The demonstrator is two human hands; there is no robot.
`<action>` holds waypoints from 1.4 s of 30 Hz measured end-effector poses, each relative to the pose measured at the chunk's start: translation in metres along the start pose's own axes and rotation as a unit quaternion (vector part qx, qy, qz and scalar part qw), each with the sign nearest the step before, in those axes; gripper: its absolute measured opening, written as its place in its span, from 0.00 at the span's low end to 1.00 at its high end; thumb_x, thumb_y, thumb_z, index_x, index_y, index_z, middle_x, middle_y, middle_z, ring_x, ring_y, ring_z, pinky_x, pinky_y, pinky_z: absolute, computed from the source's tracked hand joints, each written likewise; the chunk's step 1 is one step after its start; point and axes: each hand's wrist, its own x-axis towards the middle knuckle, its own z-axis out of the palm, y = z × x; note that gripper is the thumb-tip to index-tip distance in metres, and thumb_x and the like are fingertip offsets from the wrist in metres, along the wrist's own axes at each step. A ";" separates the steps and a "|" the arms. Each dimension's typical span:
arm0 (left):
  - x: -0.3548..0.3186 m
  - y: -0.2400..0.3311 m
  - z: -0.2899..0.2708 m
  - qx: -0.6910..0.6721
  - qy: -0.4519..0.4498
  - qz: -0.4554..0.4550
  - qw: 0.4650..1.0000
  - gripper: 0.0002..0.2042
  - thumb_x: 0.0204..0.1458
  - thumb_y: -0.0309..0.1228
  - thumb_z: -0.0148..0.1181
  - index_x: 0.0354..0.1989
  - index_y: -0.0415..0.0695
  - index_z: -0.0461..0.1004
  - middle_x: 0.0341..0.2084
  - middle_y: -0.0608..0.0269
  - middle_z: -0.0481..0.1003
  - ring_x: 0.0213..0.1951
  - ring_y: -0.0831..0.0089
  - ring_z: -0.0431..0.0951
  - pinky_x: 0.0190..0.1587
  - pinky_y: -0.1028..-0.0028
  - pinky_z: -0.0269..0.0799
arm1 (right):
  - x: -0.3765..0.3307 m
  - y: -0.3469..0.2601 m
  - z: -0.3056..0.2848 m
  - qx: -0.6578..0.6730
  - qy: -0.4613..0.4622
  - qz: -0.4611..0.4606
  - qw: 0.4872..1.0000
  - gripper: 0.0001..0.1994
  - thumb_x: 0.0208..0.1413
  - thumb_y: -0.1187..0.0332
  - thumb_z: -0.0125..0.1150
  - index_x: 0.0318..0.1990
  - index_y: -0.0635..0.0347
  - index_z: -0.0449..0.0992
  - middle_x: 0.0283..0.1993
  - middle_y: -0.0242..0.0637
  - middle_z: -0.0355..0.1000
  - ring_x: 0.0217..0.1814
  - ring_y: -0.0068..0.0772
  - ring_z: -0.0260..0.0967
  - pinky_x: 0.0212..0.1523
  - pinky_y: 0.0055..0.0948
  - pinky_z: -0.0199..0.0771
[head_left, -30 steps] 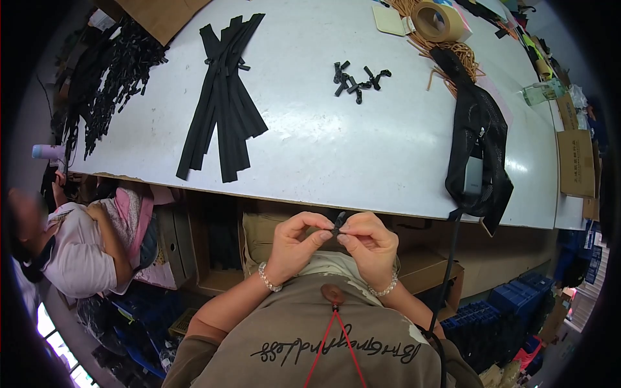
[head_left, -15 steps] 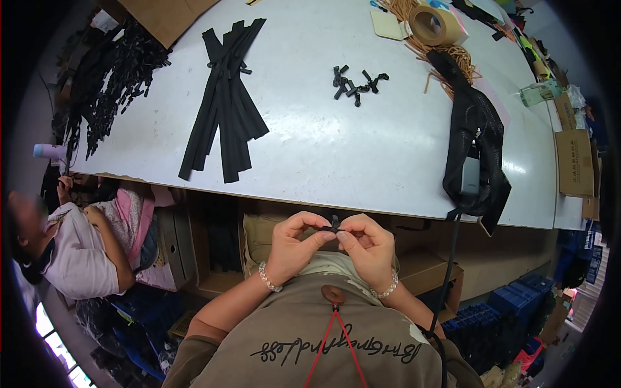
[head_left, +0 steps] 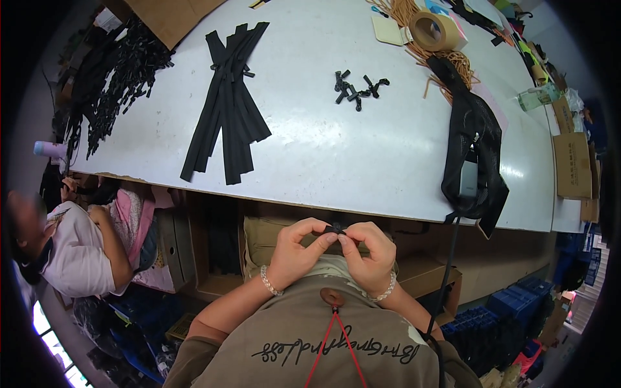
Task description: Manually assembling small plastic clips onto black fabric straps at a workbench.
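In front of my chest, just off the table's near edge, a small black piece [head_left: 335, 229] is pinched between both hands; its exact kind is too small to make out. My left hand [head_left: 296, 252] closes thumb and forefinger on one end. Thumb and forefinger of my right hand [head_left: 371, 255] grip the other end, and the fingertips hide much of it. On the white table [head_left: 297, 149] ahead lies a scattered group of short black pieces [head_left: 352, 92]. Flat black webbing strips [head_left: 229, 116] lie crossed in a pile to their left.
A black mesh pouch [head_left: 473, 149] with a grey device and a cable [head_left: 447, 278] lies at the right. Behind it are a tape roll [head_left: 435, 31] and brown cords [head_left: 462, 64]. Heaped black parts [head_left: 126, 84] cover the far left. Another person [head_left: 87, 249] sits at the left.
My fingertips have drawn in along the small black piece, which stood up more between them before and now lies flatter. Both hands have shifted very slightly downward. The table's things stay put.
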 end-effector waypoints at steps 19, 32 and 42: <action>0.008 -0.005 0.001 -0.035 0.078 0.108 0.990 0.04 0.47 0.19 0.58 0.32 0.36 0.73 0.29 0.61 0.75 0.32 0.76 0.73 0.37 0.78 0.68 | 0.006 -0.004 0.005 -0.036 0.001 -0.076 0.996 0.06 0.44 0.80 0.62 0.30 0.65 0.73 0.29 0.39 0.70 0.22 0.28 0.67 0.22 0.22 0.68; 0.006 0.003 -0.001 -0.008 0.036 0.119 0.992 0.03 0.46 0.21 0.60 0.30 0.36 0.73 0.27 0.62 0.73 0.30 0.75 0.71 0.33 0.78 0.66 | 0.010 -0.003 0.004 0.266 -0.062 0.173 0.946 0.08 0.51 0.80 0.57 0.40 0.68 0.73 0.34 0.33 0.70 0.28 0.14 0.64 0.29 0.14 0.66; 0.007 0.009 -0.002 0.010 0.031 0.120 0.992 0.03 0.47 0.20 0.59 0.30 0.36 0.73 0.26 0.59 0.74 0.29 0.74 0.72 0.32 0.77 0.67 | 0.007 0.002 0.009 0.357 -0.045 0.226 0.905 0.07 0.53 0.79 0.55 0.40 0.68 0.72 0.33 0.32 0.70 0.23 0.12 0.61 0.23 0.13 0.63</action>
